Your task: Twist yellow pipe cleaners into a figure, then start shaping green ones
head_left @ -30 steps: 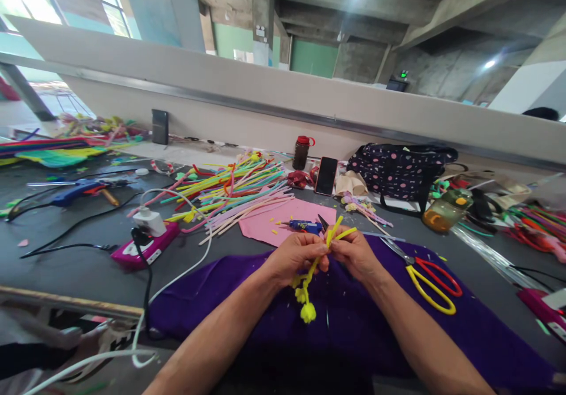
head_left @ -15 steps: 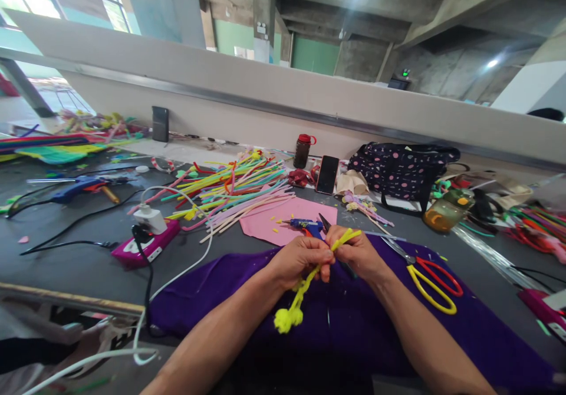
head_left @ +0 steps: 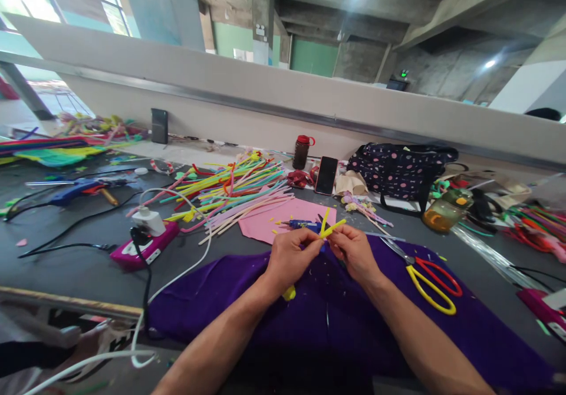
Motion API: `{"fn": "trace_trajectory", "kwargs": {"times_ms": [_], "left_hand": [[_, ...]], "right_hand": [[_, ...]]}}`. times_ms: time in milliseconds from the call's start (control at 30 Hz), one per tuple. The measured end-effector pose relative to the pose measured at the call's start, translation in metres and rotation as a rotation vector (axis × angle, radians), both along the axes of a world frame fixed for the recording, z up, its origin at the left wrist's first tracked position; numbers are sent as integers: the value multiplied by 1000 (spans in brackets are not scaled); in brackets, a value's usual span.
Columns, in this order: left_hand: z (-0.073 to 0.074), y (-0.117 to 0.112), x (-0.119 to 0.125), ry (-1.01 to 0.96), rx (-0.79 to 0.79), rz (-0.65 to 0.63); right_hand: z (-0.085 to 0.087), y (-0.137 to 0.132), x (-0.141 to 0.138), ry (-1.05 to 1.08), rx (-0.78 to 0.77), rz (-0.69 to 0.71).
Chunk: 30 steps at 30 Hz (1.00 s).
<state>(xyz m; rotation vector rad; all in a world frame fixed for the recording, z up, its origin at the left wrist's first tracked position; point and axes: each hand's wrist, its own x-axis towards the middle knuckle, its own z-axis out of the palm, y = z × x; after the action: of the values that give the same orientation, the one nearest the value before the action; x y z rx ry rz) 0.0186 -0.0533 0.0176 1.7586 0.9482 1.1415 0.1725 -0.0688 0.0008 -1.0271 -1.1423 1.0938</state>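
Two ends of a yellow pipe cleaner [head_left: 335, 227] stick up in a V shape above my fingertips. My left hand [head_left: 289, 257] pinches it where the ends meet, and below that hand a bit of its fuzzy yellow tail [head_left: 289, 293] shows. My right hand [head_left: 355, 252] is closed with thumb and fingertips against the same spot from the right. Most of the twisted length is hidden by my left hand. Both hands are above a purple cloth [head_left: 212, 292]. Just behind them lies a blue glue gun [head_left: 304, 224] on a pink sheet [head_left: 256, 227].
Scissors [head_left: 435, 283] with red and yellow handles lie to the right. A pile of coloured pipe cleaners [head_left: 239, 186] spreads at the back. At left are a magenta power strip [head_left: 145, 247] with cables and another glue gun [head_left: 79, 191]. A phone [head_left: 326, 175], bottle [head_left: 301, 152] and bag [head_left: 400, 171] stand behind.
The yellow ends now spread into a V and point more upward. The fuzzy tail that hung in view has swung mostly behind my left hand. My hands have turned slightly.
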Motion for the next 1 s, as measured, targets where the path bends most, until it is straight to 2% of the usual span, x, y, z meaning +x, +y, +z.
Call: {"fn": "trace_trajectory", "kwargs": {"times_ms": [67,167,267,367,433,500,633,700,767,833,900,1000], "left_hand": [[-2,-2,1,116,145,52],[-4,-4,1,244,279,62],[-4,-4,1,250,307,58],[-1,-5,1,194,254,31],[1,-5,1,124,154,-14],[2,-4,0,1,-40,-112],[1,-4,1,-304,-585,-439],[-1,-6,3,-421,-755,-590],[-3,-8,5,-506,-830,-704],[-5,-10,7,-552,-860,-764],[-6,-10,7,-546,-879,-766],[-7,-5,5,-488,-889,-703]], "right_hand": [[3,-4,-1,-52,50,-23],[6,-7,-3,-128,70,-25],[7,-7,-4,-111,58,-15],[3,-4,-3,5,32,50],[1,-3,-2,81,27,93],[0,-3,-1,128,28,126],[2,-5,1,122,94,204],[5,-7,2,112,169,259],[7,-8,2,102,224,305],[7,-9,2,92,234,324],[6,-8,3,91,213,319],[4,-4,7,85,160,297]]}}
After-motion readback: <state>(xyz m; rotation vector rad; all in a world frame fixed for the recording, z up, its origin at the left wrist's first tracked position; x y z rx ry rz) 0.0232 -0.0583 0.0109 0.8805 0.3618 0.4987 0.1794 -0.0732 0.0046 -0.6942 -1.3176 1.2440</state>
